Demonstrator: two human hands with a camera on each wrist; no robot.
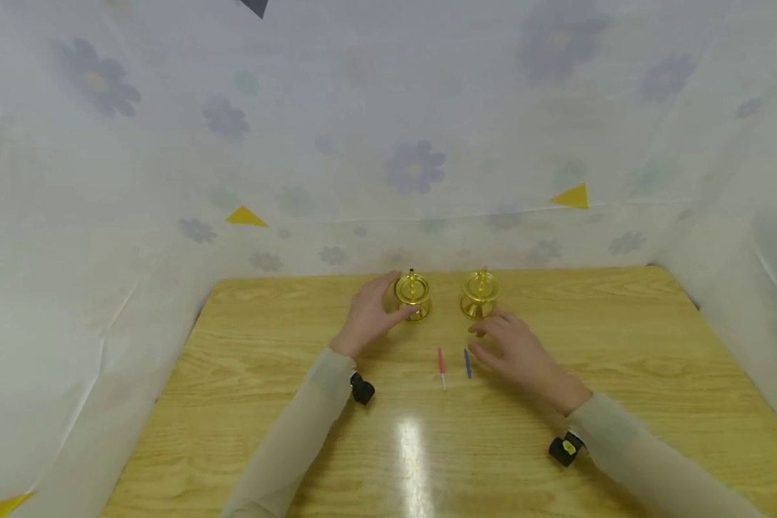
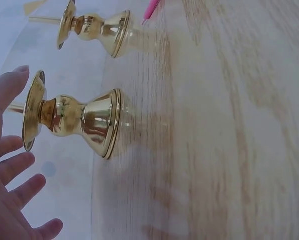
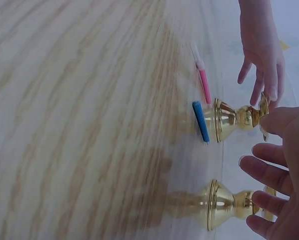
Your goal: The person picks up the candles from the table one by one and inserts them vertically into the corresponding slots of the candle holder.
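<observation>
Hands spread loose and holding nothing: your left hand (image 1: 370,314) brushes the left brass candlestick (image 1: 413,295), your right hand (image 1: 516,350) hovers nearer you than the right candlestick (image 1: 480,293). Grip each narrow stem low, judging by those spiked tops.

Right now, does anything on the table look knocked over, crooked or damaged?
Nothing stands out. Both brass candle holders, the left one and the right one, stand upright on the wooden table. The pink candle and blue candle lie flat, side by side, between the left hand and right hand.
</observation>
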